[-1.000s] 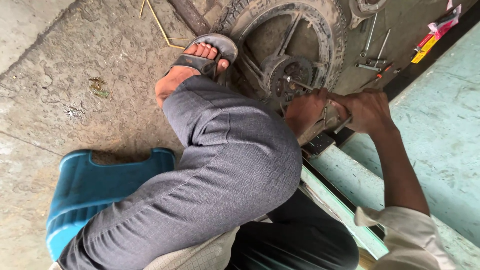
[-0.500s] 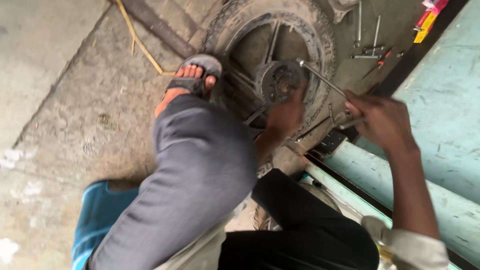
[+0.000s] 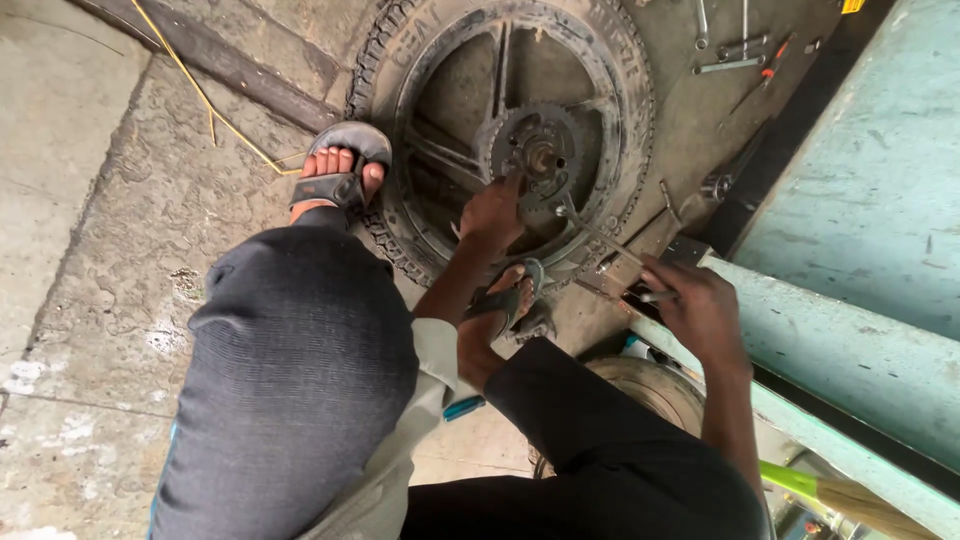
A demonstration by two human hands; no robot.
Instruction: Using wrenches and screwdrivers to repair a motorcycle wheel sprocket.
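A motorcycle wheel (image 3: 610, 110) with a black tyre and spoked rim lies flat on the concrete floor, its toothed sprocket (image 3: 535, 150) facing up at the hub. My left hand (image 3: 492, 215) rests on the sprocket's near edge, fingers closed against it. My right hand (image 3: 700, 310) grips the handle end of a long metal tool (image 3: 600, 240), whose other end reaches the sprocket. Both my sandalled feet press on the tyre, one at the left (image 3: 340, 170), one at the near rim (image 3: 510, 300).
Loose spanners and a screwdriver (image 3: 740, 55) lie on the floor beyond the wheel. A pale green painted wall and ledge (image 3: 860, 330) run along the right. A yellow cord (image 3: 200, 95) crosses the floor at the left. A broom (image 3: 850, 495) pokes in at the lower right.
The view has swung over the wheel. My left hand has moved from beside my right hand onto the sprocket. My right hand has lowered the tool toward the hub.
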